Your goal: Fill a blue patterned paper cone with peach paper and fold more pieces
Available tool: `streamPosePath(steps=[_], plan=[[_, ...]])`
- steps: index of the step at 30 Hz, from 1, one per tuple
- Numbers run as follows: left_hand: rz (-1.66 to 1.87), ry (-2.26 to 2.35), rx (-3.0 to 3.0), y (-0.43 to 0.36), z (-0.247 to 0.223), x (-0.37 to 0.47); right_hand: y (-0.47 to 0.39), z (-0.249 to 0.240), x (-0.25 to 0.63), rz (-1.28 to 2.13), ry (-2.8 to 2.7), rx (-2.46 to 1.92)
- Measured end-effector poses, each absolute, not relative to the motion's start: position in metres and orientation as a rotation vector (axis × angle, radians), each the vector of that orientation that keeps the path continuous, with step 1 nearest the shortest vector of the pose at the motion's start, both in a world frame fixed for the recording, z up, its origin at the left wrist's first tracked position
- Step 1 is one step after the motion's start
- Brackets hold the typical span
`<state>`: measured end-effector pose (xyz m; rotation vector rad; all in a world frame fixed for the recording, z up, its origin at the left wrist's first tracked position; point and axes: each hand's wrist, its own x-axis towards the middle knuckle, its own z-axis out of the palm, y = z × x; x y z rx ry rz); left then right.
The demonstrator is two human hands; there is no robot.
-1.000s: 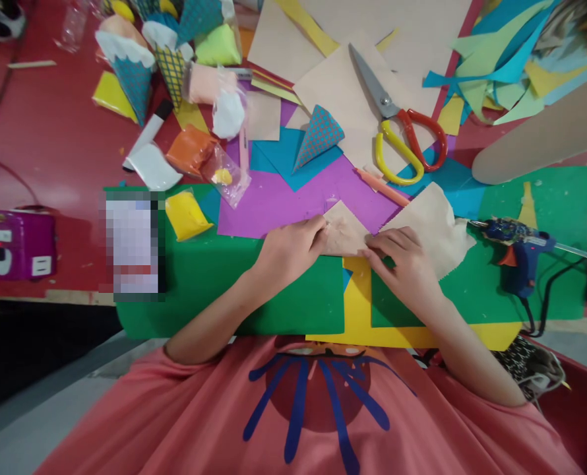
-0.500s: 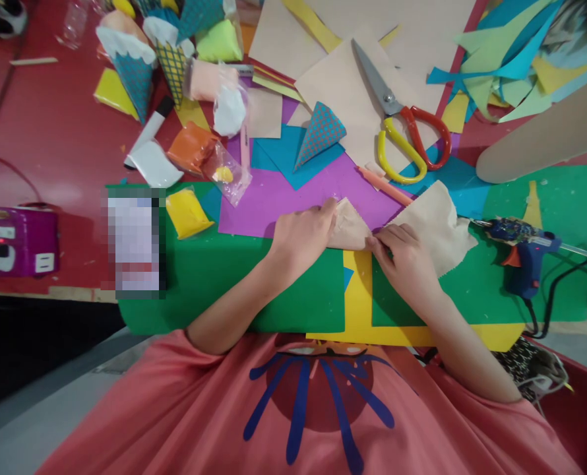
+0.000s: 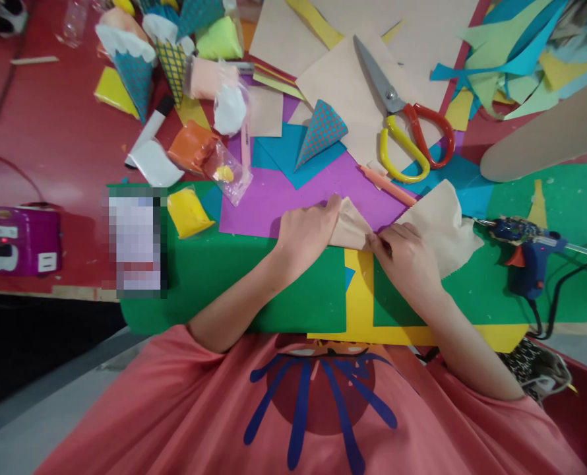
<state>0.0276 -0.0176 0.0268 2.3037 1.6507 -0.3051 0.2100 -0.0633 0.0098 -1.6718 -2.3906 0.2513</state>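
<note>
My left hand [image 3: 307, 234] is closed on a folded piece of beige paper [image 3: 351, 225], thumb and fingers near its upper left edge. At the lower right corner of the same piece, my right hand [image 3: 408, 254] pinches with thumb and forefinger. A larger crinkled beige piece with zigzag edges [image 3: 446, 218] lies under and to the right of my right hand; whether the two pieces join is hidden by the fingers. Above the hands a small blue patterned cone [image 3: 322, 135] lies on blue sheets. An orange pen-like stick [image 3: 387, 185] rests just above my right hand.
Right of my hands lies a blue glue gun [image 3: 528, 254] with its cord. Open scissors [image 3: 397, 109] rest on beige sheets farther back. Bagged clay [image 3: 192, 146], finished cones [image 3: 130, 66] and a phone-like blurred object [image 3: 134, 241] are at left; paper scraps [image 3: 501, 59] pile up far right.
Both hands keep their hold on the beige paper with only slight finger shifts. The whole view has moved a little, so things at the right sit slightly farther right.
</note>
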Motion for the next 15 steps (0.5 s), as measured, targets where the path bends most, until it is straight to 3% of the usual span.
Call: streamPosePath(steps=[15], plan=[[-0.286, 1.69, 2.322, -0.017, 0.0243, 0.0283, -0.0615, 0.011, 0.2099, 0.208, -2.421, -1.771]])
